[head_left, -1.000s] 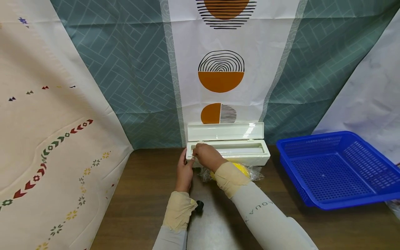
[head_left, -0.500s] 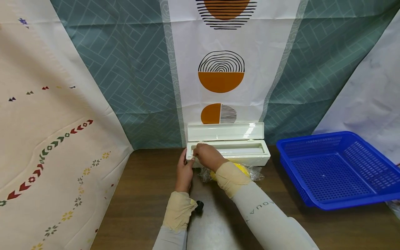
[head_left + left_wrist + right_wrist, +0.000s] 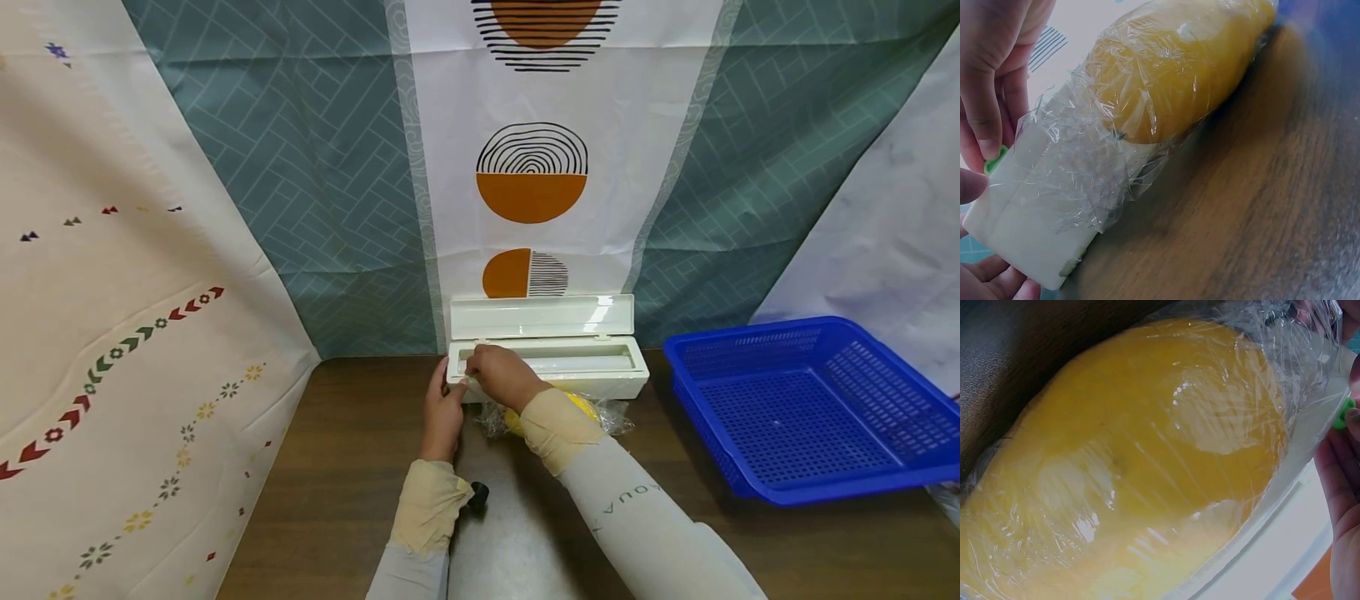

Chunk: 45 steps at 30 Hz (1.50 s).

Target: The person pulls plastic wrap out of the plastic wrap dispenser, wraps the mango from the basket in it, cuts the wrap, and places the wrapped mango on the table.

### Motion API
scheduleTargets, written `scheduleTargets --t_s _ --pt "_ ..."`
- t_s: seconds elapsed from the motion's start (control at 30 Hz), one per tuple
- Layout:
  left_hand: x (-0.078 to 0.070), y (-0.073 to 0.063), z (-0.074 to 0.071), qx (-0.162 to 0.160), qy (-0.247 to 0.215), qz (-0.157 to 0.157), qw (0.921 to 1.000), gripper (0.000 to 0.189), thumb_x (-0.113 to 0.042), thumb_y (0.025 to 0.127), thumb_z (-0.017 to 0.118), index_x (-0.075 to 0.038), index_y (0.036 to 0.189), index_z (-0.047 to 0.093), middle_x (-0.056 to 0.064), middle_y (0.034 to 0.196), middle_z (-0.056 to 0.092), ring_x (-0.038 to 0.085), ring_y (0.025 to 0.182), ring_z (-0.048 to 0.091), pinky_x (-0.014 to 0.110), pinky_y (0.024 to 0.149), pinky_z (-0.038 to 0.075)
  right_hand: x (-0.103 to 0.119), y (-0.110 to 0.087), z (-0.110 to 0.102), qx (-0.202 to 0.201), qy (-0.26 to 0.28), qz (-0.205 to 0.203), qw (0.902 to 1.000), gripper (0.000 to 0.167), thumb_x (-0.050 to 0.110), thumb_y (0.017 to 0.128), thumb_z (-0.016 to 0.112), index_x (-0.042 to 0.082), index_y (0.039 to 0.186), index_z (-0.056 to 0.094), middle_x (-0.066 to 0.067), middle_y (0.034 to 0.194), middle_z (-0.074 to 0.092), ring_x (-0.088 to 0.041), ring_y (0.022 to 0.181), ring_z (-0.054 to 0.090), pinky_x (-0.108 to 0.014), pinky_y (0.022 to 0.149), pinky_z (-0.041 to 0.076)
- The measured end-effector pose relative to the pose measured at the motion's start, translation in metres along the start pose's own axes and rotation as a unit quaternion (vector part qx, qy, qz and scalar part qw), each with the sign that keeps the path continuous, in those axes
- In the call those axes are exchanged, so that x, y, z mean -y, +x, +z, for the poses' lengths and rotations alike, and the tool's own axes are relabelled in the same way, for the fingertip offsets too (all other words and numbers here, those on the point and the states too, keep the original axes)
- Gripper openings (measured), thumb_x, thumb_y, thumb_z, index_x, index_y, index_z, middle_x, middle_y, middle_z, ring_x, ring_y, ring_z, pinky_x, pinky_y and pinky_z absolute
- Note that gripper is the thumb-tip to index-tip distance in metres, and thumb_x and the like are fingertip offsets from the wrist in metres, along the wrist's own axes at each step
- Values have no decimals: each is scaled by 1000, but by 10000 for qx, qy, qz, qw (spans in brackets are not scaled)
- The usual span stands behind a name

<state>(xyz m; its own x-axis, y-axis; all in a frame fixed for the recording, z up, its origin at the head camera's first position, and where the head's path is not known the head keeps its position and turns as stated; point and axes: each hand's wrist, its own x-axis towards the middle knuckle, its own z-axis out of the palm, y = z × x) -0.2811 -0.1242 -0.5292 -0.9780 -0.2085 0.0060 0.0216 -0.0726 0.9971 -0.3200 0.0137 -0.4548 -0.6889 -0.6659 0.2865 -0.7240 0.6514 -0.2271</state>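
A white cling film dispenser (image 3: 615,385) stands at the back of the table with its lid (image 3: 542,317) raised and a pale roll (image 3: 581,363) inside. My left hand (image 3: 444,421) holds its left end, thumb at the front. Over that same end my right hand (image 3: 501,375) pinches a small green slide cutter (image 3: 994,160) at the dispenser's edge, hidden in the head view. Against the dispenser's front lies a plump yellow fruit (image 3: 1135,444), its kind unclear, wrapped in clear cling film (image 3: 1072,156) that bunches at the end. My right forearm partly covers it in the head view.
A blue perforated plastic basket (image 3: 750,492) stands at the right of the wooden table (image 3: 330,467). Patterned cloths (image 3: 345,208) hang right behind the dispenser and along the left side. A black object (image 3: 478,496) sits at my left wrist.
My right hand has shifted very slightly to the right along the dispenser. The left hand keeps its place. The lower part of the left cloth has moved leftward.
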Motion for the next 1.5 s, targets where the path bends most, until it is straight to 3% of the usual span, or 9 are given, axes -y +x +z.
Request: scheduleTargets --t_s 0.3,0.73,1.0,1.23,1.5 --pt "0 0 0 -63 34 53 10000 61 -12 105 59 -11 162 37 15 163 39 34 149 35 53 116 34 1 0 -3 41 39 47 10000 14 -2 99 65 3 103 78 -10 97 70 -26 92 70 -37 85 58" --pt "-1 0 1 -2 -39 101 9999 62 -7 104 58 -6 162 34 22 158 43 35 138 47 45 107 41 0 -3 -4 -1 85 109 9999 14 -2 99 66 2 103 78 -10 96 69 -26 92 70 -38 85 58" --pt "-34 -17 0 160 97 105 9998 60 -3 104 56 1 160 34 28 158 41 41 140 45 46 108 42 0 -4 -4 -32 6 95 9999 14 -3 98 66 2 103 79 -10 96 70 -26 92 70 -37 84 58" --pt "-5 -2 0 92 -34 69 9999 63 -7 105 57 -6 163 32 23 159 41 36 139 47 47 108 41 0 -6 -7 54 49 147 9999 13 -1 99 66 2 104 78 -10 96 70 -25 91 70 -37 84 58" --pt "-2 -2 0 56 -75 139 9999 62 -9 104 58 -10 162 36 18 159 43 33 141 46 50 111 39 -1 -6 -7 84 74 145 9998 14 -1 99 66 2 105 78 -10 98 70 -25 93 70 -36 86 58"
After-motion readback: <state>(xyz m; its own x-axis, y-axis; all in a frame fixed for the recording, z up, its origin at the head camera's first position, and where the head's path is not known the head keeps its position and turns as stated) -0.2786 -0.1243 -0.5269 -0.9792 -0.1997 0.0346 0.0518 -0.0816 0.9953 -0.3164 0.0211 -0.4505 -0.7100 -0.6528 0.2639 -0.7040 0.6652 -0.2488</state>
